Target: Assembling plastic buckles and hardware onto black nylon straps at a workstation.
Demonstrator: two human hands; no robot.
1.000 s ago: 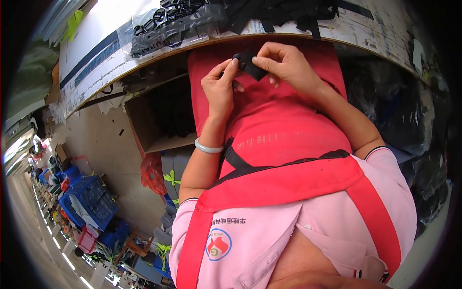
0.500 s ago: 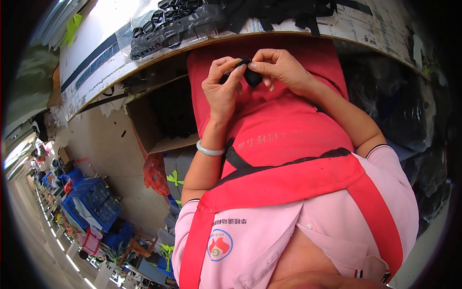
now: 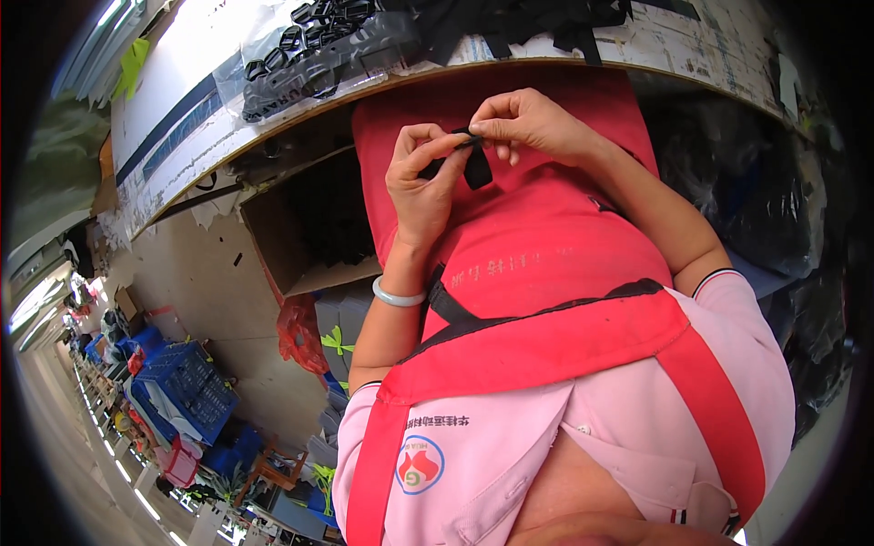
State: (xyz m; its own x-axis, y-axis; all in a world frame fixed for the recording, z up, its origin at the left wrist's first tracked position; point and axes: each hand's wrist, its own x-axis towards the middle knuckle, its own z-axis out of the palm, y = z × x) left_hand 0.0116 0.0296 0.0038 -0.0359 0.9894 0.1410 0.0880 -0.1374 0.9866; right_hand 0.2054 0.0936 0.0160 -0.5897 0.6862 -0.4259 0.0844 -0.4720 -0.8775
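Observation:
My left hand [image 3: 421, 177], with a pale bracelet at its wrist, pinches a small black piece between thumb and forefinger. From that pinch a short black webbing strap [image 3: 478, 171] hangs down in front of my red apron [image 3: 537, 241]. Thumb and fingertips of my right hand [image 3: 533, 127] close on the same black piece from the other side. The fingers hide most of it, so I cannot tell whether a buckle is on the strap. Both hands are over my lap, just below the table's near edge.
On the white worktable [image 3: 196, 118] lie black plastic buckles [image 3: 319, 41] in a clear bag, beside black webbing strips [image 3: 537, 25]. Under it stands a cardboard box [image 3: 264, 241] with dark contents. Plastic bags [image 3: 765, 200] are at the right, a red bag [image 3: 299, 337] and blue crate [image 3: 196, 391] at the left.
The left hand has shifted slightly down, and its fingers have turned. The strap now hangs lower and shows more of its length, while the right fingertips stay close at its top.

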